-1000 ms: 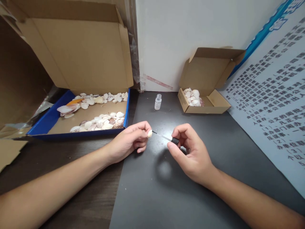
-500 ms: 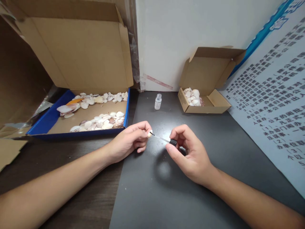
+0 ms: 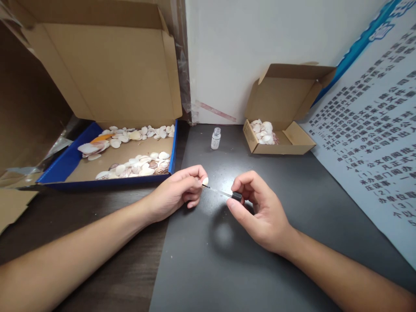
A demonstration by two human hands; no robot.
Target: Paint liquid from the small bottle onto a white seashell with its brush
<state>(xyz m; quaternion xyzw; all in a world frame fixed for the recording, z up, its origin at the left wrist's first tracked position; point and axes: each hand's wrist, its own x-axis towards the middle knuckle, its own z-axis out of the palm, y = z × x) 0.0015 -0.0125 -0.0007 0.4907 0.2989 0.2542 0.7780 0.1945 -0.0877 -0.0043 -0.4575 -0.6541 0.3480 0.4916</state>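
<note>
My left hand (image 3: 182, 190) pinches a small white seashell (image 3: 205, 181) between thumb and fingertips. Across from it, my right hand (image 3: 260, 208) grips the black cap of a small applicator brush (image 3: 236, 196). The clear stem points left, and its dark bristles are at the lower edge of the shell; whether they press on it I cannot tell. Beyond both hands a small clear glass bottle (image 3: 215, 140) with a white label stands upright, its threaded neck uncapped.
To the left lies an open blue-sided box (image 3: 61, 167) with several shells (image 3: 143, 167) in two rows. A smaller open cardboard box (image 3: 282, 149) at the back right holds white shells (image 3: 262, 132). A printed sheet (image 3: 367, 143) slopes along the right, and a white panel (image 3: 227, 65) stands behind.
The brush tip has shifted slightly down and left, from the shell's face to its lower edge. My right hand moved slightly down with it; my left hand stays nearly still.
</note>
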